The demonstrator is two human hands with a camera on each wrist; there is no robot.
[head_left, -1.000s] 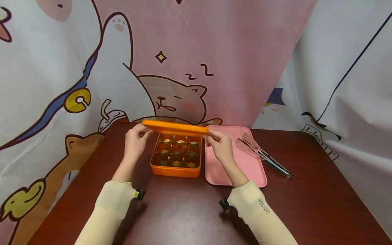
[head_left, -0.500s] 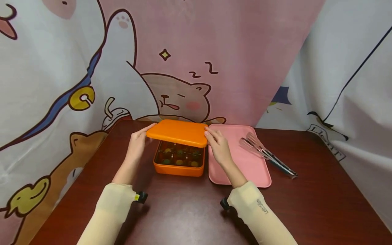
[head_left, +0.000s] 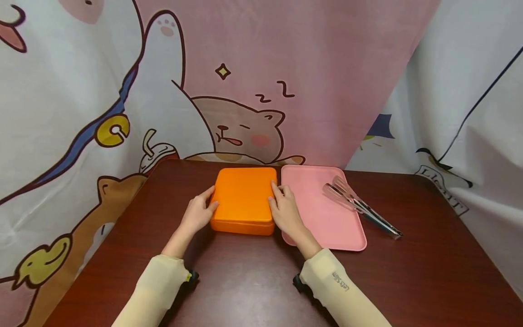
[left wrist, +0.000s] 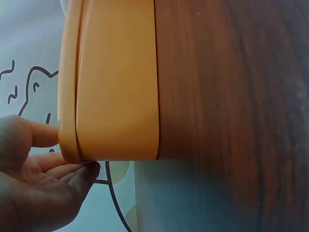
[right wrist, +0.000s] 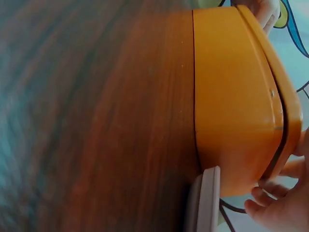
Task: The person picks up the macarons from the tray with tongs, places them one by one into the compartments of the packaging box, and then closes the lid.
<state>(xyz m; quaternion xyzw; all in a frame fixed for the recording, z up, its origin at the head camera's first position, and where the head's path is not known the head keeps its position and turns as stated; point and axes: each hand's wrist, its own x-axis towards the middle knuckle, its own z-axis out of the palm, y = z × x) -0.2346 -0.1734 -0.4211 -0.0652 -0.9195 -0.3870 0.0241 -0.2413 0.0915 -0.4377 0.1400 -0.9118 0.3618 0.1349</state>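
Observation:
An orange rectangular box stands on the table, its flat orange lid lying over the top and hiding the inside. My left hand holds the lid by its left edge, and my right hand holds the opposite edge. In the left wrist view the lid sits against the box wall with a thin seam, the thumb on top and the other fingers at the side. From the right wrist, a dark gap shows between the lid and the box near my right hand.
A pink tray lies close beside the box on the right. Tongs with clear, wide tips and metal arms rest across the tray's right edge, their handle end over the dark wooden table. A printed cartoon curtain hangs behind.
Both hands have brought the tilted lid down and toward me onto the box. The divided compartments inside, visible before, are now covered. Tray and tongs stay in place.

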